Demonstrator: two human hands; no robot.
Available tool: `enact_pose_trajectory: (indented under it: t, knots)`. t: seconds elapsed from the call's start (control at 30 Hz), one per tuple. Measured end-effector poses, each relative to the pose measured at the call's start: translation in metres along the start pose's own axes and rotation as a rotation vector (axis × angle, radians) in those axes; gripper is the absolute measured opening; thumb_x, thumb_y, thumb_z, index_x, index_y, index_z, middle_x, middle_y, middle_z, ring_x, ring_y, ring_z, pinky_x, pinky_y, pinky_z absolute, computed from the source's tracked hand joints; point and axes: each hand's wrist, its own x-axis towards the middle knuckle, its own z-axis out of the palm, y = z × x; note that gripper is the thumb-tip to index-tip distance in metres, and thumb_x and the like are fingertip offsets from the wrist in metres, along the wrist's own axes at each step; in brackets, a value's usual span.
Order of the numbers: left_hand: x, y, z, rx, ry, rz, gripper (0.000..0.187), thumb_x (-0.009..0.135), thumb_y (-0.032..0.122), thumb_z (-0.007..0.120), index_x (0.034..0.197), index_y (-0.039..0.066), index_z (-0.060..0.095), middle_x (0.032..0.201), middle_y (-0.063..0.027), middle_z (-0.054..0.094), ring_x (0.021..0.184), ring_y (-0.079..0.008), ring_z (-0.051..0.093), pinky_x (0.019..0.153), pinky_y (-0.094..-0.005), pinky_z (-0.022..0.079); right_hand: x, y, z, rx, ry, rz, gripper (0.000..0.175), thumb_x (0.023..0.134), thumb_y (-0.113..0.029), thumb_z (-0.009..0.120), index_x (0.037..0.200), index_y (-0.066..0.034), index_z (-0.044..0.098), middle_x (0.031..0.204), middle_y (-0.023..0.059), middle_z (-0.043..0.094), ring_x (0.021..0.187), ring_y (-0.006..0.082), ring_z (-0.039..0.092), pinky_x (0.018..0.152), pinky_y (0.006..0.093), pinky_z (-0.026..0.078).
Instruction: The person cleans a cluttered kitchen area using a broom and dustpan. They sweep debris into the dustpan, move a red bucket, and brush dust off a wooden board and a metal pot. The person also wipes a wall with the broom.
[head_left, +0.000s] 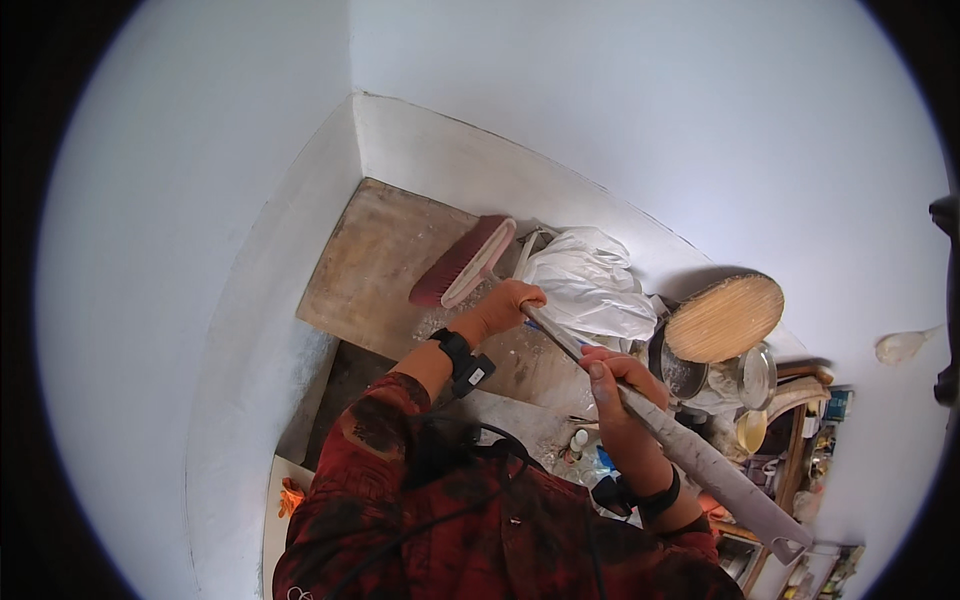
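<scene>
A broom with dark red bristles (466, 262) and a long handle (697, 457) lies across the view. My left hand (510, 304) is closed around the handle near the broom head. Farther up the handle, my right hand (624, 381) grips it too, with the thumb along the shaft. The bristles are over a worn wooden board (382, 247) in the corner, and pale debris (439, 322) lies on the board beside the broom head. A crumpled white plastic bag (589, 277) is just beyond my hands.
White walls (525, 60) meet at the corner behind the board. To the right stand a round wooden disc (724, 319), a metal pot (679, 371), a glass lid (757, 376) and cluttered shelves. Small bottles (579, 440) are close to my body. Something orange (290, 496) is at lower left.
</scene>
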Motion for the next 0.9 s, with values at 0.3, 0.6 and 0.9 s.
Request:
enact_pose_trajectory:
  t: [0.3,0.6,0.9]
  knots:
    - [-0.015,0.072,0.017,0.086,-0.254,-0.054,0.017,0.069,0.0,0.058,0.084,0.009,0.058,0.076,-0.0109,0.062,0.072,-0.0321,0.06,0.062,-0.0364,0.046,-0.04,-0.008,-0.07,0.159,0.022,0.036,0.007,0.081,-0.002,0.062,0.079,0.0027,0.058,0.085,0.0124,0.065,0.083,0.0198,0.063,0.075,0.0293,0.049]
    - [-0.017,0.092,-0.024,0.243,-0.178,0.011,0.015,0.073,0.005,0.058,0.088,0.009,0.059,0.077,-0.0097,0.061,0.076,-0.0323,0.058,0.065,-0.0395,0.044,-0.052,-0.012,-0.063,0.298,0.006,0.026,0.011,0.085,-0.007,0.054,0.081,0.0016,0.057,0.089,0.0129,0.064,0.094,0.0253,0.06,0.081,0.035,0.047]
    - [-0.026,-0.01,-0.066,0.11,-0.254,0.104,0.008,0.076,0.009,0.058,0.084,0.008,0.06,0.075,-0.0098,0.061,0.073,-0.0316,0.058,0.066,-0.0402,0.043,-0.036,-0.014,0.074,0.182,0.236,0.218,0.007,0.086,-0.001,0.052,0.087,0.0024,0.059,0.095,0.0137,0.064,0.098,0.0212,0.059,0.083,0.0307,0.047]
